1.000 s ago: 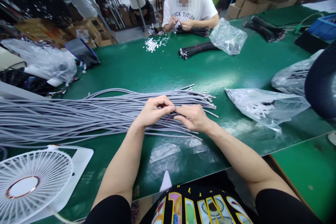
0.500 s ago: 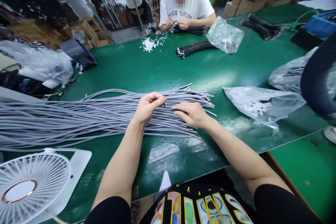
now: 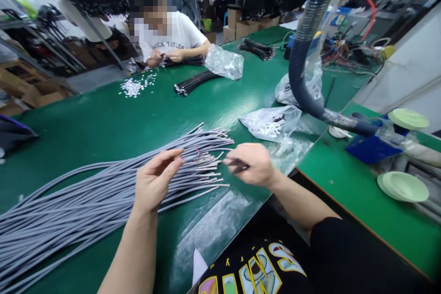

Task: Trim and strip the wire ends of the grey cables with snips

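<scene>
My left hand [image 3: 155, 177] hovers over a spread bundle of grey cables [image 3: 113, 193], thumb and forefinger nearly pressed together. Anything between those fingertips is too small to make out. Just past the cables' stripped right-hand ends [image 3: 210, 170], my right hand [image 3: 253, 163] is curled closed and blurred by motion. Dark slim pieces [image 3: 239, 164] show between its fingers; their kind is not clear. A thin reddish wire [image 3: 198, 152] sticks up among the cable ends, near my left fingertips.
A plastic bag of white pieces [image 3: 272, 124] lies beyond my right hand. Across the green table [image 3: 144, 128], a co-worker [image 3: 168, 41] handles black cables [image 3: 196, 82] beside white scraps [image 3: 132, 87]. A ribbed hose [image 3: 298, 59] hangs at right, near pale green bowls [image 3: 403, 186].
The view has swung right, bringing the hose and bowls into sight. My hands have moved apart; the right one has gone beyond the cable ends with the dark pieces.
</scene>
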### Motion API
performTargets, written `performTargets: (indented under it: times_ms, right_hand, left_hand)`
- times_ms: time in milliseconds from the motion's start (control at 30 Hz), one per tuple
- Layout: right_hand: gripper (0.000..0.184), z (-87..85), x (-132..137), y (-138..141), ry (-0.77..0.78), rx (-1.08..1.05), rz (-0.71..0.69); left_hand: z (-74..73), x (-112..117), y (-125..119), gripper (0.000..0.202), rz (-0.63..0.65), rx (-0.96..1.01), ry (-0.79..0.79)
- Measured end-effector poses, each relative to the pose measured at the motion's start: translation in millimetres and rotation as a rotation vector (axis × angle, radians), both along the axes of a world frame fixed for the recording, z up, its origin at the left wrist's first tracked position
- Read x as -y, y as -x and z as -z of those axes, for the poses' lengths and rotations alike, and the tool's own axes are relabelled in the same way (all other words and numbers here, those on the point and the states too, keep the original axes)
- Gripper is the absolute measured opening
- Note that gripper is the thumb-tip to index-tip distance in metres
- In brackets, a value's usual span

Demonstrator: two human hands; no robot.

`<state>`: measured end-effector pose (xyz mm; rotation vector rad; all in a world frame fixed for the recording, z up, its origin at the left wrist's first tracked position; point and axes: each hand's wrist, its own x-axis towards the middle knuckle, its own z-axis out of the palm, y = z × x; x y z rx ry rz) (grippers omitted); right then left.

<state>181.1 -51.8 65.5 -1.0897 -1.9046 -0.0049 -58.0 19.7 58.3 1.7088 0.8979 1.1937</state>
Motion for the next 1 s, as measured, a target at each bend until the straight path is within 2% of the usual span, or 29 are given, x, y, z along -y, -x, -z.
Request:
performTargets:
  times_ms: [100,167,200,233,300,400,467,600,667,733,833,1000]
  right_hand:
    - [0.018,3.8,18,-65,0.084,0.056,0.482]
    - [0.03,10.0,23,-100,0.177,0.045,0.804]
    - [0.037,12.7,25,-111,0.208,0.027,0.898]
    - [0.042,14.6,28,-118,0.216,-0.004,0.933]
    - [0.04,15.2,33,-116,0.194,-0.083,0.859]
    - [0.03,8.5,37,-89,0.208,-0.171,0.605]
    - [0.03,1.9,31,-66,0.271,-0.195,0.431]
    - [0.03,-7.0,-8,-17,0.349,-0.182,0.056]
    - [0.029,-7.7,-36,8,0.361,-0.147,-0.074]
    - [0.026,-5.3,-62,28,0.376,-0.102,-0.129]
    - [0.022,3.8,-88,43,0.444,-0.099,-0.118]
    - [0.015,19.5,-92,37,0.575,-0.225,-0.133]
  left_hand:
    - [8.4,-14,8,0.022,-0.092,-0.266,-0.096]
    - [20.2,-27,13,0.025,-0.11,-0.425,-0.134]
    - [26.8,-32,14,0.026,-0.111,-0.493,-0.142]
    - [33.1,-36,15,0.027,-0.102,-0.554,-0.146]
    - [42.5,-41,16,0.027,-0.036,-0.646,-0.157]
    - [47.4,-41,17,0.025,0.092,-0.692,-0.168]
    - [47.8,-40,16,0.024,0.092,-0.696,-0.165]
    - [51.3,-39,12,0.022,0.008,-0.771,-0.167]
    - [54.1,-37,9,0.021,-0.026,-0.824,-0.179]
    - [55.7,-34,6,0.021,-0.044,-0.869,-0.192]
    - [53.9,-32,4,0.022,-0.049,-0.857,-0.201]
    - [45.9,-33,7,0.021,-0.046,-0.63,-0.203]
